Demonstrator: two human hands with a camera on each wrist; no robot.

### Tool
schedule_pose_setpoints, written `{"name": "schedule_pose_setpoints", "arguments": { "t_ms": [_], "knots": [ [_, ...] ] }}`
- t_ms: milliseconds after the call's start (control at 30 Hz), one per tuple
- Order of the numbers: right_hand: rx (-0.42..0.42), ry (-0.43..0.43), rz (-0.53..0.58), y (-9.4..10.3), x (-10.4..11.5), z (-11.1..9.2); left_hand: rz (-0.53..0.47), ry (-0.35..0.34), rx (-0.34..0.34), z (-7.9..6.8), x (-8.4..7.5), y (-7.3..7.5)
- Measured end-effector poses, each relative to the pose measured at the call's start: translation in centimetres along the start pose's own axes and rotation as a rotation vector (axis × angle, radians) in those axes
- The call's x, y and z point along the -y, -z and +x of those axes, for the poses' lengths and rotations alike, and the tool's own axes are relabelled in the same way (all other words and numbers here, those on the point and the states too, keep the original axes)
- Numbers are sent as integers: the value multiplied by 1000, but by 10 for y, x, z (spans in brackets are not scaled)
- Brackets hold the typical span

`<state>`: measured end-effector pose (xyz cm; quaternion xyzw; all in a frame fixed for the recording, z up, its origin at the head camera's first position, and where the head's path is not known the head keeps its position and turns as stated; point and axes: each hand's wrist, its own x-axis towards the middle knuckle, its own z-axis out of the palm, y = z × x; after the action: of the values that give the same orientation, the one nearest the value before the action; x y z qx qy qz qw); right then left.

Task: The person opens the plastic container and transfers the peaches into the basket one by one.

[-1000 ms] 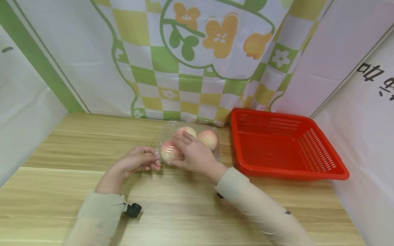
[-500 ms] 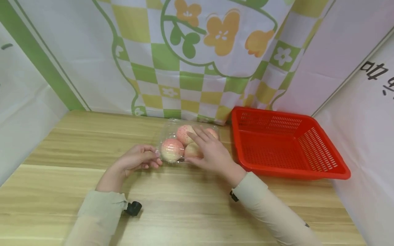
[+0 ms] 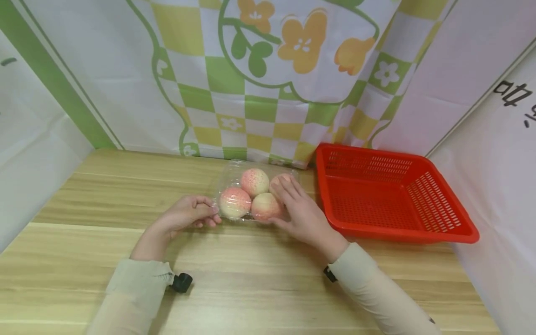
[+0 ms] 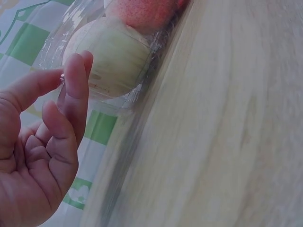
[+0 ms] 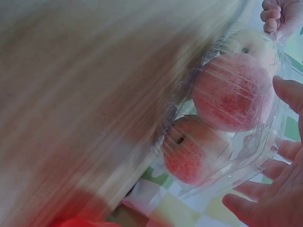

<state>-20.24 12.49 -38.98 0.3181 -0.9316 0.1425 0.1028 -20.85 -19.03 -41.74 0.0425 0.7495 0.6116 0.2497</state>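
Note:
A clear plastic fruit box lies on the wooden table with several pink-and-cream peaches inside. My left hand pinches the box's left edge between thumb and fingers. In the left wrist view, a pale peach shows through the plastic just beyond those fingertips. Over the box's right side, my right hand is spread with its fingers extended, partly covering the rightmost peach. The right wrist view has the right fingers along the plastic, close to a red peach.
A red perforated basket stands right of the box, close to my right hand. Behind the table's back edge hangs a checked curtain with a flower print. White cloth closes off the right side.
My right hand has slid rightward across the top of the box, uncovering the left and middle peaches. The left hand and the box have stayed in place.

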Motion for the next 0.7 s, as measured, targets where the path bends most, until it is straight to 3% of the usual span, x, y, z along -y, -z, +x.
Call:
{"name": "schedule_pose_setpoints", "arguments": {
  "t_ms": [200,367,700],
  "knots": [
    [14,-52,53,-2,1,-5,28,-30,-8,-2,0,0],
    [26,-68,29,-2,5,-5,10,-48,-29,-2,-1,0],
    [60,-1,-33,-1,8,-4,97,-129,-84,-3,-4,-3]
  ]
}}
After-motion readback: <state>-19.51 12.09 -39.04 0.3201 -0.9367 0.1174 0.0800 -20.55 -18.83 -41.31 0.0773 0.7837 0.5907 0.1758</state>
